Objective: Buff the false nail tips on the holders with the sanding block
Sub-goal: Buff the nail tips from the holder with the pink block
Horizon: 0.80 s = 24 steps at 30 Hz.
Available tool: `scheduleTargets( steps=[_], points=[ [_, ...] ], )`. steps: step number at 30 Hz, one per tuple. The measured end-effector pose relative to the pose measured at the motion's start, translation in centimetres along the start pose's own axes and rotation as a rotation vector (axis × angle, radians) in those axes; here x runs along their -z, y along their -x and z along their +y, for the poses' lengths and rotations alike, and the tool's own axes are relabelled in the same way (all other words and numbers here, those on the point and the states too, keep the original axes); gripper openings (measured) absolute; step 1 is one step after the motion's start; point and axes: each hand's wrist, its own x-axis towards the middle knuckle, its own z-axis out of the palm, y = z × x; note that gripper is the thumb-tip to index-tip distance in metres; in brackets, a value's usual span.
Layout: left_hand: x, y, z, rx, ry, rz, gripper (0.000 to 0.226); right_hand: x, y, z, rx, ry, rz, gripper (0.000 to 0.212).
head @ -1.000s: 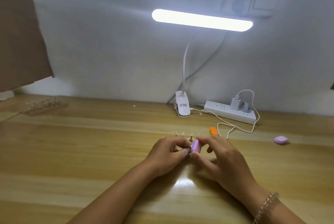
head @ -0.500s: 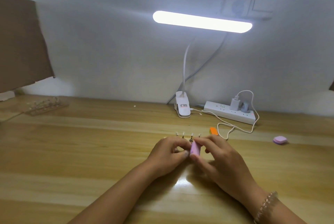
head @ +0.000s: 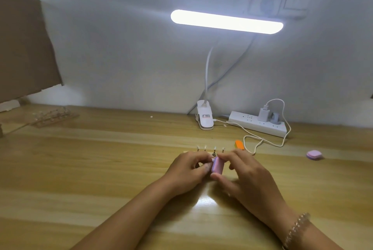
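A small pink and purple sanding block (head: 217, 167) is pinched between the thumb and fingers of my right hand (head: 245, 177) at the middle of the wooden desk. My left hand (head: 187, 171) sits right beside it with fingers curled; what it pinches is hidden behind the fingers and the block. Just behind both hands a row of several false nail tips on thin holders (head: 210, 148) stands upright. The block's left edge meets my left fingertips.
An orange block (head: 239, 145) and a purple block (head: 314, 155) lie to the right. A clip lamp base (head: 204, 117), power strip (head: 260, 123) and white cable (head: 262, 140) sit behind. A clear nail holder rack (head: 53, 117) stands far left, below brown cardboard (head: 24, 48).
My right hand has tilted and shifted the sanding block slightly against my left fingertips, a small rubbing motion. Both hands stay in the same spot.
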Motion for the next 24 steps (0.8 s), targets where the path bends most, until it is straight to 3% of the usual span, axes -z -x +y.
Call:
scheduleTargets(
  steps=[4,7,9,14,17,21,24],
  points=[
    [-0.01,-0.01,0.12,0.006,-0.028,-0.010,0.020,0.18,-0.16,0.22,-0.086,-0.029,0.026,0.035],
    [0.05,0.04,0.17,0.004,-0.024,-0.008,0.031,0.07,-0.03,0.02,-0.010,-0.004,0.006,0.038],
    [0.11,0.01,0.13,0.002,-0.023,0.001,0.037,0.24,-0.13,0.09,-0.075,-0.047,0.016,0.036],
    [-0.11,-0.06,-0.16,0.004,0.008,-0.005,0.019,0.13,-0.01,-0.28,-0.007,-0.044,0.020,0.040],
    [-0.11,-0.08,-0.32,0.006,0.021,-0.009,0.013,0.35,-0.20,-0.14,-0.077,-0.081,0.051,0.038],
    [-0.10,-0.07,-0.23,0.000,0.045,-0.010,0.017,0.30,-0.03,-0.54,0.021,-0.029,0.017,0.039],
    [-0.03,-0.14,-0.13,0.003,0.014,0.014,0.020,0.56,-0.26,-0.14,-0.083,-0.062,0.025,0.035]
  ],
)
